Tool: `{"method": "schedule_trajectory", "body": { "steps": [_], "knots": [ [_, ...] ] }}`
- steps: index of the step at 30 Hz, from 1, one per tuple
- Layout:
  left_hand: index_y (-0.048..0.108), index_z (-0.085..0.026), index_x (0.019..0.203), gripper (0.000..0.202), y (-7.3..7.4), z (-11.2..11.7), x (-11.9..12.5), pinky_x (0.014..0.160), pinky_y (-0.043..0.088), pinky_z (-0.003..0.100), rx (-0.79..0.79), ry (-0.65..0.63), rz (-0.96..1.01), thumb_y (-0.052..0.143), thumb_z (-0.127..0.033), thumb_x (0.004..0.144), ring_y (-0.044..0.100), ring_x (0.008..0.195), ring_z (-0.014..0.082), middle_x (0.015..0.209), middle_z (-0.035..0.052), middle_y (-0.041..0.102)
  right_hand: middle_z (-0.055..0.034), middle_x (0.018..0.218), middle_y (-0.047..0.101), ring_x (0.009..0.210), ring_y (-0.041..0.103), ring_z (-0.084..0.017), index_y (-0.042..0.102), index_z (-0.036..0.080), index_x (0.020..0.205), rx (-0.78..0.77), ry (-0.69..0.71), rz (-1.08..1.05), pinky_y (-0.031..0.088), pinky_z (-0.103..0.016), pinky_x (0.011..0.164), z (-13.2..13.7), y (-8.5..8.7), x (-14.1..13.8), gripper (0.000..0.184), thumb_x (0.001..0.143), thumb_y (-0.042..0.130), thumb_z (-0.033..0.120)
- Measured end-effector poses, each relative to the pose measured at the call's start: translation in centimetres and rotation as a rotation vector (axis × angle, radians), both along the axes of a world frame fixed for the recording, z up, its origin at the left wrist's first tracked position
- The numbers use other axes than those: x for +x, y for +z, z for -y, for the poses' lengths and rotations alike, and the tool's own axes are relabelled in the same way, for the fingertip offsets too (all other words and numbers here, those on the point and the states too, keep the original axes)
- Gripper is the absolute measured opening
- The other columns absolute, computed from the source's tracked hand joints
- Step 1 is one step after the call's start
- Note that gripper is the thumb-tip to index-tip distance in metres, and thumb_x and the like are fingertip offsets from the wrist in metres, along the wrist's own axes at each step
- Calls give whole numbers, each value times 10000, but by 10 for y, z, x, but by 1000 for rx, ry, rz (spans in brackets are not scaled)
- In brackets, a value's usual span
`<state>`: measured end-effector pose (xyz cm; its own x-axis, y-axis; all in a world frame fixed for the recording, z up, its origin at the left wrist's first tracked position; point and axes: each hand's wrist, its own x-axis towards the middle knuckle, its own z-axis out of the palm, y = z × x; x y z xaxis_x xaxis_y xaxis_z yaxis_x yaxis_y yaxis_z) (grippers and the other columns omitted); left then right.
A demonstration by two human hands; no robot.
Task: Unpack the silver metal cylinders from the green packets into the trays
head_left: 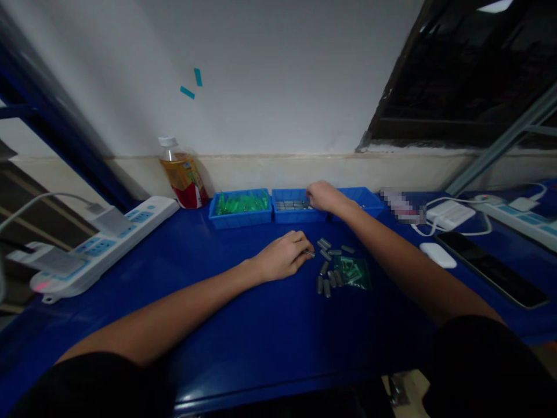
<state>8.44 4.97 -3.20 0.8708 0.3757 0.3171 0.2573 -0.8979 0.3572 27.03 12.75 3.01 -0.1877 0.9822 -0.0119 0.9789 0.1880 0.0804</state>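
My left hand [285,255] rests on the blue table with its fingers closed around a small metal cylinder [309,253], one end of which sticks out. Over the middle blue bin [300,216], my right hand [321,196] reaches down with bent, closed fingers; its fingertips are hidden, so what it holds cannot be made out. Small metal cylinders [289,205] lie in that bin. Right of my left hand, several loose metal cylinders [327,287] are scattered around a small clear bag [357,281] with green and pale pieces inside.
A left bin [241,220] holds green plastic pieces [243,203]; a third bin [368,200] stands at right. A drink bottle [185,177] is by the wall. Power strips [117,238] flank the table. A phone [491,268] and white case [437,255] lie right.
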Motion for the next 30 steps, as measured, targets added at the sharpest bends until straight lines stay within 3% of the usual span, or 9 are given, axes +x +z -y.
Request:
{"method": "schedule_trajectory", "body": {
  "steps": [8, 13, 19, 24, 30],
  "knots": [
    [568, -147, 998, 183, 5, 3, 0, 860, 443, 318, -12, 57, 10, 422, -243, 943, 541, 924, 185, 954, 76, 585, -132, 906, 719, 824, 662, -212, 730, 125, 892, -7, 19, -107, 440, -226, 675, 0, 0, -5, 228, 834, 533, 225],
    [586, -148, 980, 210, 7, 4, -2, 842, 439, 315, -17, 91, 67, 430, -283, 942, 547, 906, 186, 950, 73, 607, -100, 942, 714, 860, 647, -186, 706, 142, 944, 69, 38, -184, 423, -220, 720, 4, 4, -2, 277, 897, 443, 219],
    [617, -167, 971, 235, 3, -10, -3, 815, 451, 304, -237, 302, 327, 411, -276, 938, 596, 875, 177, 930, 59, 656, -88, 965, 666, 918, 600, -179, 645, 144, 977, 411, 257, -511, 427, -272, 841, 60, -9, 0, 227, 900, 432, 154],
    [508, -155, 1090, 240, -4, -14, -3, 675, 472, 271, -498, 328, 455, 428, -305, 919, 616, 714, 153, 770, 18, 636, -99, 988, 607, 950, 552, -216, 558, 155, 1078, 370, 462, -526, 455, -356, 835, 114, -31, -7, 222, 861, 509, 160],
    [518, -163, 959, 175, 2, -6, -3, 687, 465, 257, -492, 228, 427, 428, -309, 922, 608, 721, 140, 760, 9, 618, -96, 860, 593, 823, 543, -220, 569, 142, 900, 388, 418, -398, 444, -359, 744, 124, -37, -9, 89, 888, 493, 186]
  ]
}}
